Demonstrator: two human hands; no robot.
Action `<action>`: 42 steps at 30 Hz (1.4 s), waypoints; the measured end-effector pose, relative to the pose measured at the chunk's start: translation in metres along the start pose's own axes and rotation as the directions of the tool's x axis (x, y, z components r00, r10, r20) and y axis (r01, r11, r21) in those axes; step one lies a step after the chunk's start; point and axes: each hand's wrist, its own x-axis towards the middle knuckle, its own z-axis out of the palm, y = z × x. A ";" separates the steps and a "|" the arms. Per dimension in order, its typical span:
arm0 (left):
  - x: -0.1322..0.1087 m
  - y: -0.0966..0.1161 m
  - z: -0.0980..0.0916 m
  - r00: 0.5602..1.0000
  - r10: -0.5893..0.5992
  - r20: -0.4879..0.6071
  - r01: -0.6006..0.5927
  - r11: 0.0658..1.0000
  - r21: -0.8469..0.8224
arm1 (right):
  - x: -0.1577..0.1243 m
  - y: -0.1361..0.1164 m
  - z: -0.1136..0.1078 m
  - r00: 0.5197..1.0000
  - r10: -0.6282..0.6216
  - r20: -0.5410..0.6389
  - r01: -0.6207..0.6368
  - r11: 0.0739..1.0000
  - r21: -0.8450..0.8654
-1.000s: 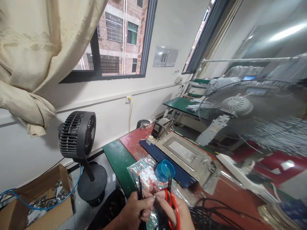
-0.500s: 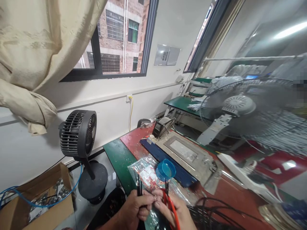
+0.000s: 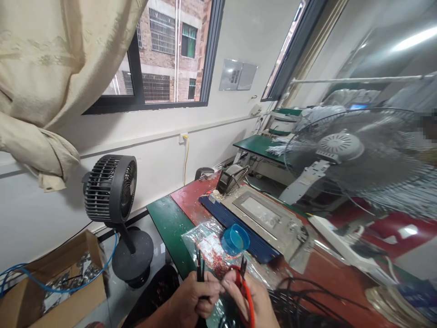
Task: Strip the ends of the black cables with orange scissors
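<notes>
One pair of scissors [image 3: 247, 291] in right hand [image 3: 261, 300], wall sheet [image 3: 238, 75] illegible.

Red scissor handles [image 3: 248, 297], blue dish [image 3: 235, 250]

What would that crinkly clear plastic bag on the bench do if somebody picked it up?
The plastic bag would probably sag and flop, since its film looks thin and wrinkled. It may feel slippery, judging by its glossy highlights. The tiny red bits look loose, so they might shift; whether they're on or inside it, I can't tell.
</notes>
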 end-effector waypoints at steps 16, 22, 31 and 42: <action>0.005 -0.004 0.003 0.979 0.098 -0.178 -0.077 0.990 0.118 | -0.001 0.009 0.008 0.992 0.103 -0.070 -0.098 0.993 0.067; 0.008 -0.002 -0.002 0.954 0.157 -0.255 -0.152 0.988 0.036 | 0.003 0.017 0.000 0.979 0.190 0.070 -0.194 0.980 0.052; 0.013 -0.002 -0.005 0.922 0.202 -0.330 -0.182 0.979 0.091 | -0.006 0.011 0.000 0.925 0.272 0.266 -0.205 0.945 -0.255; 0.019 -0.007 -0.006 0.889 0.233 -0.393 -0.159 0.964 0.212 | -0.001 0.001 -0.003 0.901 0.326 0.285 -0.176 0.877 -0.447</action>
